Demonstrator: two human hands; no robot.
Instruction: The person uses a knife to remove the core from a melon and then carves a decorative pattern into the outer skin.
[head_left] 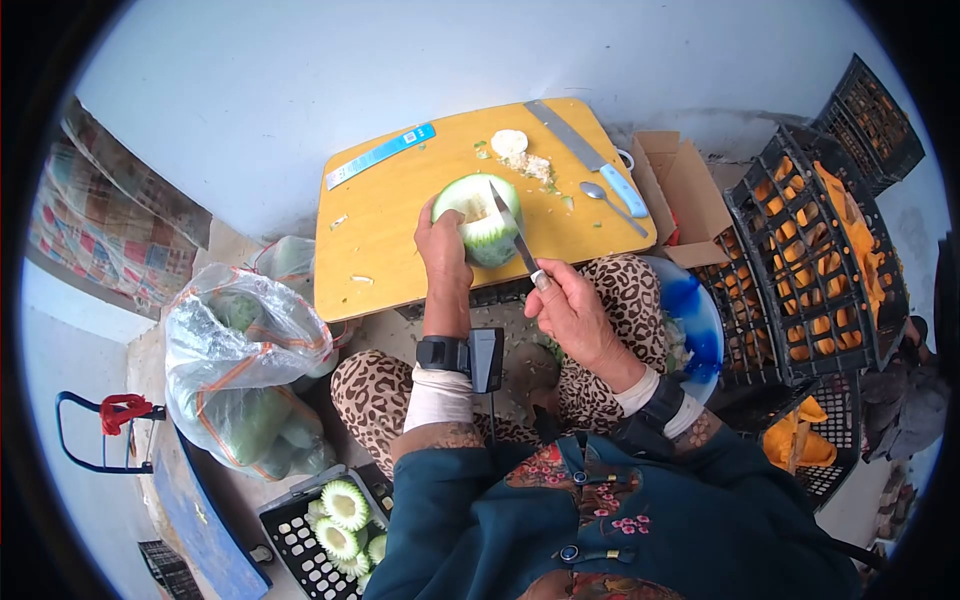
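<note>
A hollowed green melon [490, 240], pale inside with a partly zigzag-cut rim, rests near the front edge of the yellow table [400, 260]. My left hand [443, 245] grips its left side, thumb hooked over the rim into the opening. In my right hand [572, 312] is a small knife [517, 232], held by its white handle; the blade points up and lies across the melon's right rim. How deep the tip reaches is hard to see. Behind the melon lie a round pale slice [509, 142] and a heap of pale scraps [530, 165].
On the table are a large blue-handled knife [590, 160], a spoon [612, 207] and a blue-and-white packet [380, 156]. Left stands a plastic bag of green melons [245, 370]. A crate [290, 530] below holds zigzag-cut pieces. Right are a cardboard box [680, 190], a blue basin [700, 320] and black crates [800, 260].
</note>
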